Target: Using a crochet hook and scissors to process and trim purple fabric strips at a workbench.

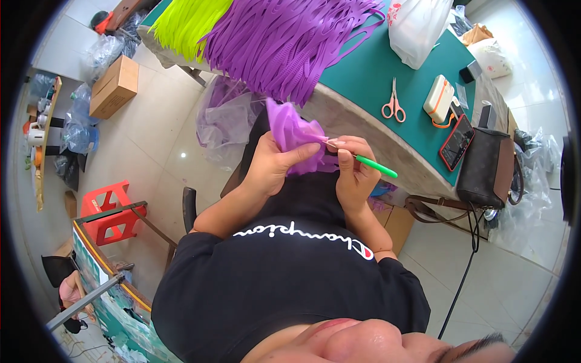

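Observation:
In my left hand (272, 163) is a soft, shiny purple piece (293, 130), thin and bunched in folds, pinched between thumb and fingers. My right hand (357, 163) is closed around a slim tool with a green handle (378, 166), gripped like a pen. Its thin shaft points left and meets the purple piece's right edge; the tip's shape is too small to make out. Just beyond my hands, a thick heap of purple strips (272, 45) with slotted ends hangs over the table's near edge. Bright yellow-green strips (187, 27) lie left of it.
On the green table (363, 91) lie pink-handled scissors (394, 106), a phone (457, 142), a white-and-orange device (438, 97) and a white plastic bag (417, 30). A brown handbag (484, 166) sits at the right edge. A red stool (112, 212) and cardboard box (114, 86) stand left.

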Tool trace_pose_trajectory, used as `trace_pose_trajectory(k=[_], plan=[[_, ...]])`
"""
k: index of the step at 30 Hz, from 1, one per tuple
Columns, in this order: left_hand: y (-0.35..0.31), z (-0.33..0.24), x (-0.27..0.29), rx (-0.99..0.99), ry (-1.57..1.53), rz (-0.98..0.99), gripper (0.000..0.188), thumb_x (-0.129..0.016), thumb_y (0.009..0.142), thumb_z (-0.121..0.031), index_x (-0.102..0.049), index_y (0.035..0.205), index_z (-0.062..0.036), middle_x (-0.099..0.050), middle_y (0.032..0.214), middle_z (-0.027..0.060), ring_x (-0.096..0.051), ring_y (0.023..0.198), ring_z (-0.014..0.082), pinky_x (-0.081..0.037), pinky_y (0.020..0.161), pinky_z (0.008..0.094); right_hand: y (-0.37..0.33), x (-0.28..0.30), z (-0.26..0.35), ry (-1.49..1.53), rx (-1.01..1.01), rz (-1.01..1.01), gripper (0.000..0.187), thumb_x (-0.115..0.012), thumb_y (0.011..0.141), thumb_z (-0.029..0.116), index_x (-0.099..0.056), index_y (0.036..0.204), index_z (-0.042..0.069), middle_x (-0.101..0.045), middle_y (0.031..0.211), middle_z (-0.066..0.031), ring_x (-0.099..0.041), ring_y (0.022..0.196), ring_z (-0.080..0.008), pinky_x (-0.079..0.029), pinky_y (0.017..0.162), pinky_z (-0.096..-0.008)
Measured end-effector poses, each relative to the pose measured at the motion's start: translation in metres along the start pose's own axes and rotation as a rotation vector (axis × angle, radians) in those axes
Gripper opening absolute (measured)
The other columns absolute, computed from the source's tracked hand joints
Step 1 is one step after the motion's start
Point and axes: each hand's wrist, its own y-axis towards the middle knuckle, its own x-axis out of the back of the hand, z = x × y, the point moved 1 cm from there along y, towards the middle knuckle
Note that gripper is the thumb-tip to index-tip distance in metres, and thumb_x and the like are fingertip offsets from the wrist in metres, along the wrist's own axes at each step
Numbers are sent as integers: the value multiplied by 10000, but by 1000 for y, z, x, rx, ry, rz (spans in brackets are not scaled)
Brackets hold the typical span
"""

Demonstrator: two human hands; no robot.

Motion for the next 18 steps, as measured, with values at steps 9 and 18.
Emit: trace_pose_trajectory(k=[9, 18], plan=[[-2, -4, -6, -76, -13, -52, 322, -712, 804, -25, -597, 1101, 18, -666, 961, 90, -636, 877, 155, -515, 765, 285, 2, 3, 0, 54, -78, 15, 154, -560, 941, 130, -573, 969, -22, -591, 983, -145, -620, 848, -191, -515, 768, -298], [-2, -3, -4, -138, 53, -59, 304, -722, 797, -26, -613, 1076, 25, -672, 958, 80, -637, 876, 137, -509, 770, 277, 2, 2, 1, 126, -114, 11, 132, -540, 947, 99, -567, 975, -27, -594, 995, -143, -616, 843, -182, -506, 783, -297]])
